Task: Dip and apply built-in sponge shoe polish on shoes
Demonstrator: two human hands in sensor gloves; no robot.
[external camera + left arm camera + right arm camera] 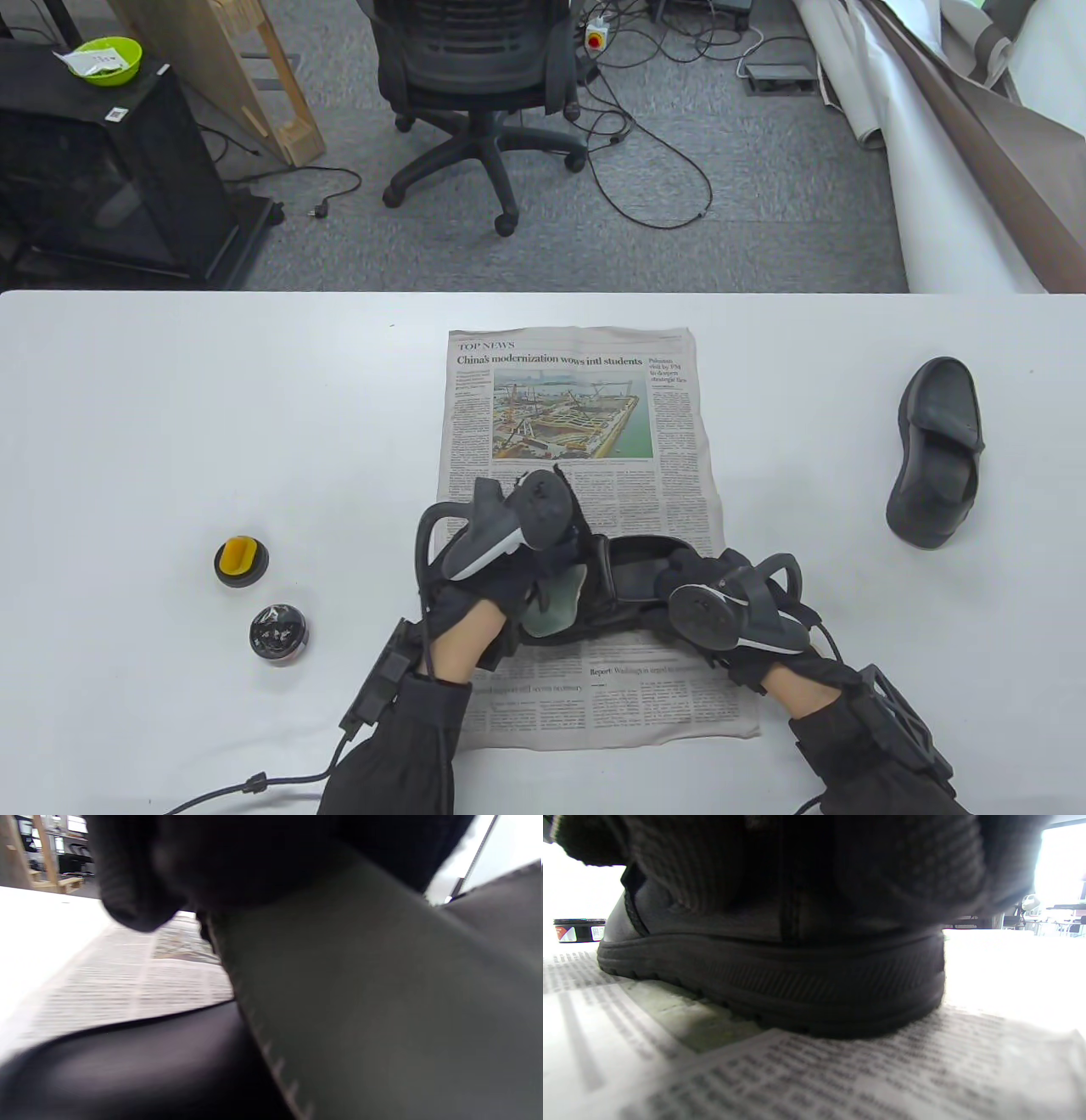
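A white surface [170,407] is spread with a newspaper [577,407], on whose near part a black shoe [632,577] is laid. Its heel end is gripped by the right hand [721,607]. A grey-green cloth [556,603] is held against the toe end by the left hand [501,586]. Left of that grip, well apart, the open polish tin [278,633] and its yellow-sponge lid [241,561] are set. A second shoe [937,450] is seen far to the right.

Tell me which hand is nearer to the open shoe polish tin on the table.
Left. The left hand, on the shoe over the newspaper, lies just right of the open polish tin; the right hand is farther right, beyond the shoe.
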